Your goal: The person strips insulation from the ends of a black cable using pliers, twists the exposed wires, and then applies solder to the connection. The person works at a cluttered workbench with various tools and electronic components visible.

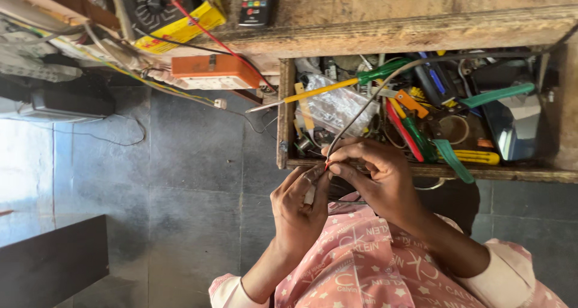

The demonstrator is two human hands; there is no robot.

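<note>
Open wooden drawer (421,171) (worn, cluttered) holds screwdrivers (355,83), cutters (457,157), plastic bag (337,106).

Two hands (299,208), one wire (385,82), one drawer (421,171)

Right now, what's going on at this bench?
A person in a pink patterned shirt pinches the end of a thin grey wire between both hands, left hand and right hand meeting at its red tip. The wire arcs up over an open wooden drawer crammed with a green-handled screwdriver, cutters and other tools.
</note>
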